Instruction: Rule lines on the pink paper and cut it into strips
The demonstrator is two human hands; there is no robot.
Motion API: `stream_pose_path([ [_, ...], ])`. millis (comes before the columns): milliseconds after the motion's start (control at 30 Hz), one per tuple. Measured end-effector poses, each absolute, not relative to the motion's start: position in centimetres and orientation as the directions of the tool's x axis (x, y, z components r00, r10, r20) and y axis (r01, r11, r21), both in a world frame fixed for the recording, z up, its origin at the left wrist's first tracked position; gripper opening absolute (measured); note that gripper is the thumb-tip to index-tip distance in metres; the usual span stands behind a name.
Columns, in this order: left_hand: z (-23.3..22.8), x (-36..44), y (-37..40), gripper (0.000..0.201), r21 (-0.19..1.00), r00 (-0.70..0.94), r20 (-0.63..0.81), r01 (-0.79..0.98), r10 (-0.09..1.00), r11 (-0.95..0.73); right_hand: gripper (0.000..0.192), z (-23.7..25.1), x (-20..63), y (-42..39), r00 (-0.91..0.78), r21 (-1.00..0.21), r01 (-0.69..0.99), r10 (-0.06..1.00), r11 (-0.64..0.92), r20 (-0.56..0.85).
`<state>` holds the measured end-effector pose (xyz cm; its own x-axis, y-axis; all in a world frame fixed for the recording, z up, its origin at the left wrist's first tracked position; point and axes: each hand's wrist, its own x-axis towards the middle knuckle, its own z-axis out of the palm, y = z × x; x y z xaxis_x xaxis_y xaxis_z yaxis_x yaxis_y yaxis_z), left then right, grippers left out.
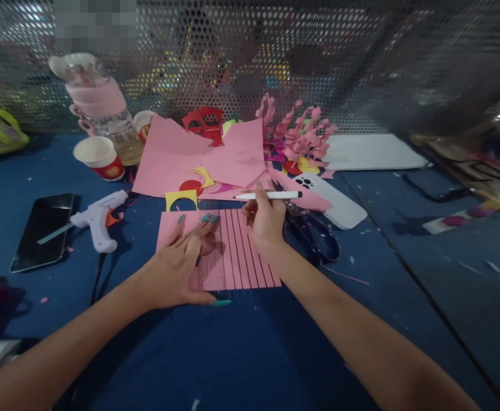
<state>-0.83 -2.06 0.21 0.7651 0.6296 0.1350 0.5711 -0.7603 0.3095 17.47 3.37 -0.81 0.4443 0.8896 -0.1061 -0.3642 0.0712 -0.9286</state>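
My left hand (175, 260) lies with fingers spread over a clear ruler (212, 271) on a sheet of pink paper (254, 257). Dark parallel lines run down the sheet's right part, beside the ruler. Between the fingers of my right hand (267, 222) is a white marker (275, 195), held roughly level above the sheet's top edge. Its thin tip points left and its black end points right. Navy-handled scissors (312, 234) lie just right of this hand, partly under a pink paper scrap (305, 191).
Larger pink sheets (190, 151) lie behind. To the left are a glue gun (100, 220), a phone (44, 228), a paper cup (100, 157) and a bottle (98, 105). A white phone case (339, 202) and curled pink paper strips (299, 134) are at right. Perforated metal (233, 57) closes the back.
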Motion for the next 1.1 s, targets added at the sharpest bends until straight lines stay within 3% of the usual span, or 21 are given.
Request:
stream_pose_path([
  [733, 0.55, -0.61, -2.11, 0.09, 0.277, 0.775, 0.109, 0.578, 0.622, -0.768, 0.029, 0.06, 17.42, 3.12, 0.464, -0.927, -0.376, 0.869, 0.015, -0.174],
  [1100, 0.57, -0.6, -2.1, 0.087, 0.278, 0.777, 0.107, 0.576, 0.62, -0.769, 0.026, -0.33, 17.57, 3.25, 0.453, -0.927, -0.372, 0.88, 0.042, -0.142],
])
